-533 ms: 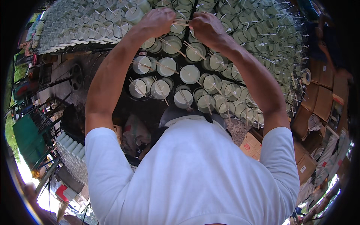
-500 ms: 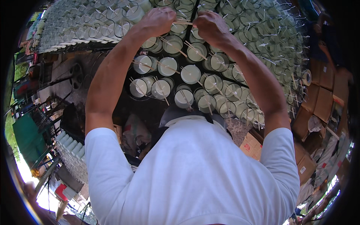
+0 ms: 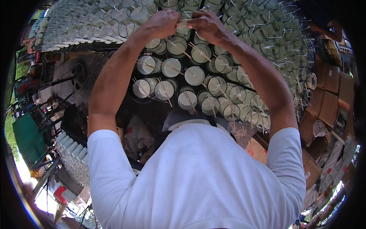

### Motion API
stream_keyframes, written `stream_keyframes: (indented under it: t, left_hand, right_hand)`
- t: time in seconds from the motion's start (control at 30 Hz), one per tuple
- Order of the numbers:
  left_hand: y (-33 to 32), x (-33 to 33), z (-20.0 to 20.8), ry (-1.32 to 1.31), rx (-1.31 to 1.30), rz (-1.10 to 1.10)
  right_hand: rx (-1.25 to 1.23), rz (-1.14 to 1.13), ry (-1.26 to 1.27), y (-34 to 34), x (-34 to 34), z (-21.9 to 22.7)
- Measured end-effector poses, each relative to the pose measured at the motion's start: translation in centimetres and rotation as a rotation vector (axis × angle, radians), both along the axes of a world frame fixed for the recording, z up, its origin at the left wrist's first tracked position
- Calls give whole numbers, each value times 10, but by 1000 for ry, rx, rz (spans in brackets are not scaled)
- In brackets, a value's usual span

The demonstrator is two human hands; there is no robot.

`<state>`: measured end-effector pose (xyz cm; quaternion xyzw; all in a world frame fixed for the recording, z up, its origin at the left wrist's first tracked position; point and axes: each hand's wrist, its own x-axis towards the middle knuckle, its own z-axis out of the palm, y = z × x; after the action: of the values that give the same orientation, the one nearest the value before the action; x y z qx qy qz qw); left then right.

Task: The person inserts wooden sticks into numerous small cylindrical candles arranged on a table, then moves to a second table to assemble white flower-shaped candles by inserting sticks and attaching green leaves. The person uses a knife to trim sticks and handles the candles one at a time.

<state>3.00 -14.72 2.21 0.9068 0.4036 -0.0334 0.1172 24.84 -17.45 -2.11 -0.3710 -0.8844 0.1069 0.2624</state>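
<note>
At the top of the head view both my arms reach over rows of glass candle jars filled with pale wax. My left hand [image 3: 165, 22] is closed on the left end of thin wooden sticks [image 3: 183, 23] lying across a jar. From the other side my right hand [image 3: 207, 25] pinches the right end of the same sticks, its fingertips close to my left hand. The wick between them is too small to make out. Nearer to me, a candle jar [image 3: 195, 76] and several others carry stick pairs across their rims.
Densely packed candle jars [image 3: 93, 28] fill the far left, and more jars [image 3: 263, 34] spread across the right. Cardboard boxes [image 3: 328, 105] are stacked at the right, near a roll of tape [image 3: 311, 81]. Another person's arm [image 3: 335, 32] shows at the upper right.
My right hand has moved slightly left, closer to my left hand, so less of the sticks shows between them. The other person at the right has moved farther back from the boxes.
</note>
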Motion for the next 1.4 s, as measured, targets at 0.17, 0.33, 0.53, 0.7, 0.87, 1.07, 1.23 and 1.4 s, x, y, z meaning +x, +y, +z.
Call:
stream_keyframes:
  t: [0.17,0.33,0.53,0.7,0.87,1.07,1.23,1.4]
  left_hand:
    - [2,0,-11,-82,21,53]
    - [3,12,-12,-57,7,81]
    - [-1,17,-5,-65,-9,127]
    - [3,16,-8,-50,-67,166]
    - [4,14,-7,-125,-97,150]
    - [5,6,-12,-209,-111,199]
    - [1,-10,-5,-277,-44,263]
    - [-18,-25,33,-516,-230,468]
  right_hand:
    - [-2,-16,36,6,-5,-9]
    - [19,-74,-11,7,-4,-16]
    - [-58,-117,-68,5,-6,-6]
    - [-78,-132,-143,7,-12,-4]
    - [-68,-133,-218,7,-8,-5]
    - [-112,-149,-228,3,-8,3]
    - [-75,-165,-125,-3,-12,17]
    - [-213,-251,36,-2,-6,31]
